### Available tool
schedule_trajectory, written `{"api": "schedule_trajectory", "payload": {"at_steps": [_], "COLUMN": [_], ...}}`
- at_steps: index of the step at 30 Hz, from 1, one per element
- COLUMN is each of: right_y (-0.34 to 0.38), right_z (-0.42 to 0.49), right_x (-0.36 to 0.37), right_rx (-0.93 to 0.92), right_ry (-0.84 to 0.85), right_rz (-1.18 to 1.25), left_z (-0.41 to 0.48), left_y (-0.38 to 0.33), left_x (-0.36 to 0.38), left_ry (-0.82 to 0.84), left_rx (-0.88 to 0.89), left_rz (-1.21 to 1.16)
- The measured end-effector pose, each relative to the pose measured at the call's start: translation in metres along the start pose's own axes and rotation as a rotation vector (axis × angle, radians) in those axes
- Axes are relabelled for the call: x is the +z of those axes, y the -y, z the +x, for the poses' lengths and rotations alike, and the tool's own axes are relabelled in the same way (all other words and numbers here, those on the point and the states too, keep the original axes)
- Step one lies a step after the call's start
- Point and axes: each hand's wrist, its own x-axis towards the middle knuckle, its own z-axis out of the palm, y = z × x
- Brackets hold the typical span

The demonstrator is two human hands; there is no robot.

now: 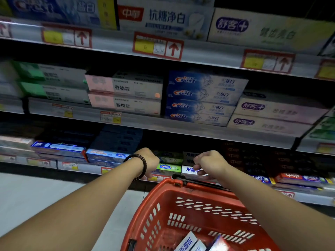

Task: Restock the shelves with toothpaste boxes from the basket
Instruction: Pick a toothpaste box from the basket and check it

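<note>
Near: I see the red basket (154, 214) with toothpaste boxes (188, 241) lying in its bottom. Past its far rim, both hands are at the low shelf (81, 165). Right hand (208, 162) curls onto the white box (188, 169), looks like a pinch. Left hand (150, 160) is beside the green box (168, 167), fingers hidden, so I can't tell its grip.

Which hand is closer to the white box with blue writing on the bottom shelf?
Right. The right hand is at the white box, fingers over its front. The left hand is further left, beyond the green Crest box.
</note>
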Motion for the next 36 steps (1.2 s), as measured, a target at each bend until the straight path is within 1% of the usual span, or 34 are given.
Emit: {"api": "schedule_trajectory", "payload": {"at_steps": [5,8,11,14,16,21,23,27,32,36], "right_y": [-0.003,-0.004,0.0,0.005,0.004,-0.008,-0.018,-0.042,-0.076,-0.1], "right_z": [-0.024,-0.041,-0.062,-0.087,-0.104,-0.134,-0.147,-0.177,-0.214,-0.243], "right_x": [-0.008,-0.015,-0.022,-0.03,-0.036,-0.05,-0.057,-0.069,-0.086,-0.099], "right_rx": [-0.035,-0.087,-0.117,-0.107,-0.105,-0.117,-0.127,-0.143,-0.089,-0.078], "right_ry": [-0.023,-0.068,-0.058,-0.028,-0.012,-0.036,-0.034,-0.042,-0.015,-0.038], "right_rz": [0.015,0.021,0.117,0.233,0.267,0.22,0.213,0.19,0.277,0.24], "left_z": [-0.025,-0.046,-0.07,-0.094,-0.108,-0.141,-0.159,-0.191,-0.23,-0.249], "left_y": [-0.005,-0.014,-0.021,-0.027,-0.028,-0.028,-0.028,-0.029,-0.034,-0.035], "left_x": [0.004,0.0,-0.004,-0.004,0.0,0.02,0.029,0.047,0.065,0.083], "left_ry": [-0.021,-0.047,-0.059,-0.017,0.005,0.01,0.038,0.087,0.141,0.196], "left_rx": [0.059,0.095,0.14,0.139,0.13,0.145,0.151,0.161,0.193,0.201], "left_rz": [0.035,0.007,-0.024,-0.061,-0.082,-0.075,-0.039,-0.044,0.023,0.042]}}
